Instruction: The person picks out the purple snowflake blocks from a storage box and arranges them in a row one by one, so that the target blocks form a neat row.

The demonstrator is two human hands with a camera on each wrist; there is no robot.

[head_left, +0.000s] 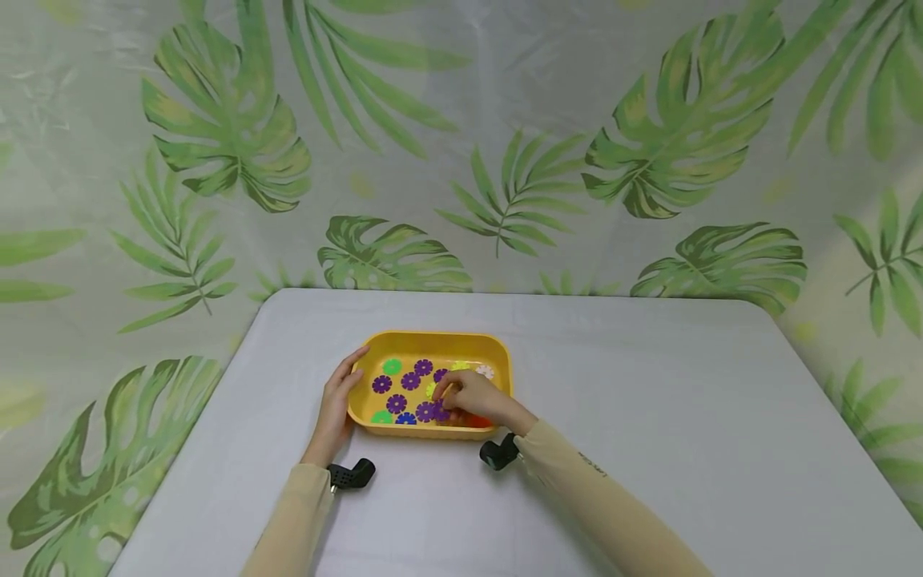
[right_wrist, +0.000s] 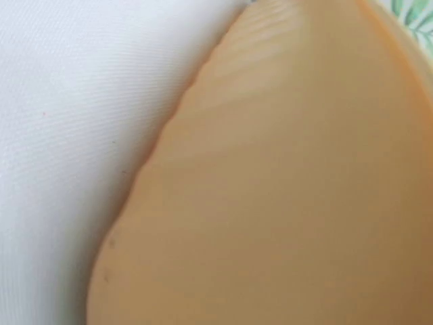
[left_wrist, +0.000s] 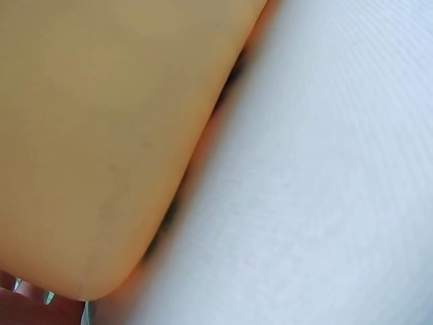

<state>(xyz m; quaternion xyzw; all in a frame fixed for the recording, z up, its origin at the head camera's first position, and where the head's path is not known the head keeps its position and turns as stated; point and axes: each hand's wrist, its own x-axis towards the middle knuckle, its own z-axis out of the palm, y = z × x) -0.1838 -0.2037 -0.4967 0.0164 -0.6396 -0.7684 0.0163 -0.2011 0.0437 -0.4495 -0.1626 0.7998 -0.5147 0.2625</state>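
A yellow plastic tray [head_left: 433, 431] sits on the table with several notched, flower-shaped plastic snowflake discs inside. My left hand [head_left: 336, 405] grips the tray's left side, thumb and fingertips at the rim. In the left wrist view, its fingers [left_wrist: 40, 308] show beyond the tray's outer wall [left_wrist: 122, 135]. My right hand [head_left: 472, 394] reaches over the front right rim, fingers bent down among the discs. Between its thumb and forefinger it pinches a purple snowflake disc [head_left: 441, 412], partly covered by the hand. The right wrist view shows only the tray's outer wall [right_wrist: 257, 203] and cloth.
Purple discs [head_left: 410, 381] lie mid-tray, with green [head_left: 392, 366] and blue [head_left: 406, 419] ones to the left and front. A white disc [head_left: 485, 371] is at the back right, and red pieces [head_left: 477, 421] at the front right. White cloth [head_left: 649, 401] covers the table.
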